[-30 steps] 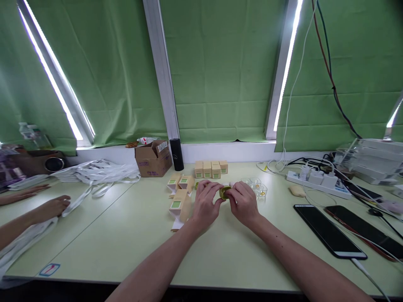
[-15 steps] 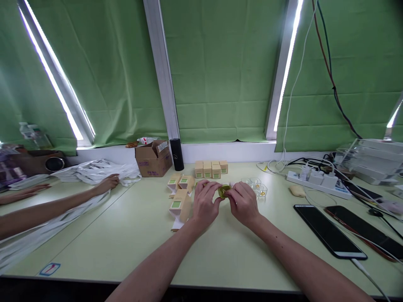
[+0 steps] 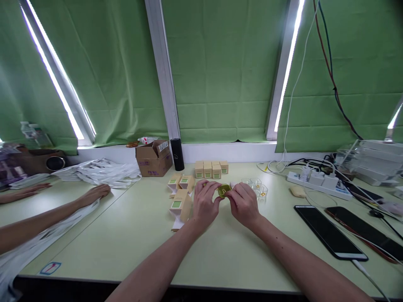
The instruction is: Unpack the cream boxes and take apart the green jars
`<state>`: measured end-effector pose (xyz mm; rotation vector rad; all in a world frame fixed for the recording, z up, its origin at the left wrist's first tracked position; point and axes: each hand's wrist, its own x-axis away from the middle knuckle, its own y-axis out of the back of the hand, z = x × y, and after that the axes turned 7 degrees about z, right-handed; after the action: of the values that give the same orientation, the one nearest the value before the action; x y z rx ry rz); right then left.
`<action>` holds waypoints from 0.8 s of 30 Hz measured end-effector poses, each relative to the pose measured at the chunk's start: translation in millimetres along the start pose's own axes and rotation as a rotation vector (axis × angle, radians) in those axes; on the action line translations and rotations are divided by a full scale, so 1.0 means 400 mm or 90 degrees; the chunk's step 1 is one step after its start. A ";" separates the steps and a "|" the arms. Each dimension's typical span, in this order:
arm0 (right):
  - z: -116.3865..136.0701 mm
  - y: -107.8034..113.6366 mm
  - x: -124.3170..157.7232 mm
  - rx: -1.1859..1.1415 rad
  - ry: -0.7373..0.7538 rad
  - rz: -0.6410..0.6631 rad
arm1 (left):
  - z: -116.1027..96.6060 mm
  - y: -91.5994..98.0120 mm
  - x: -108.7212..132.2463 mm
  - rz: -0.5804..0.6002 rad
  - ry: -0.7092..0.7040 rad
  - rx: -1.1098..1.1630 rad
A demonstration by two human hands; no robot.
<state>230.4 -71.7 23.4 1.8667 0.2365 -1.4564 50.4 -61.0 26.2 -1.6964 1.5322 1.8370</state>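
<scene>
Between the fingertips of both hands is a small olive-green round piece [image 3: 223, 191], held just above the table; its exact kind is too small to tell. My left hand [image 3: 205, 202] pinches its left edge, and my right hand [image 3: 244, 204] grips the right side with thumb and finger. Left of my left hand lie cardboard boxes with open flaps and green labels [image 3: 181, 203]. Behind stands a row of small closed kraft boxes [image 3: 208, 169]. Just past my right hand are several clear plastic cups [image 3: 261, 191] with small golden bits inside, partly hidden by the hand.
At left, a co-worker's hand [image 3: 94, 194] rests by a heap of white strips [image 3: 103, 171]. A brown carton [image 3: 153, 158] and a black cylinder [image 3: 177, 154] stand at the back. To the right are a power strip [image 3: 319, 184], cables and two phones, one a black phone [image 3: 329, 230].
The co-worker's hand at left has drawn back toward the left along the white strips. My own hands stay in place, and the green piece is turned slightly between my fingers.
</scene>
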 end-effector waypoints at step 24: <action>-0.052 -0.089 0.012 -0.037 -0.214 0.297 | 0.047 0.014 -0.011 -0.077 0.325 0.123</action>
<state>227.9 -34.3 5.2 1.4718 -0.2981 -1.3815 36.1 -46.8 29.0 -2.2109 1.6664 1.2032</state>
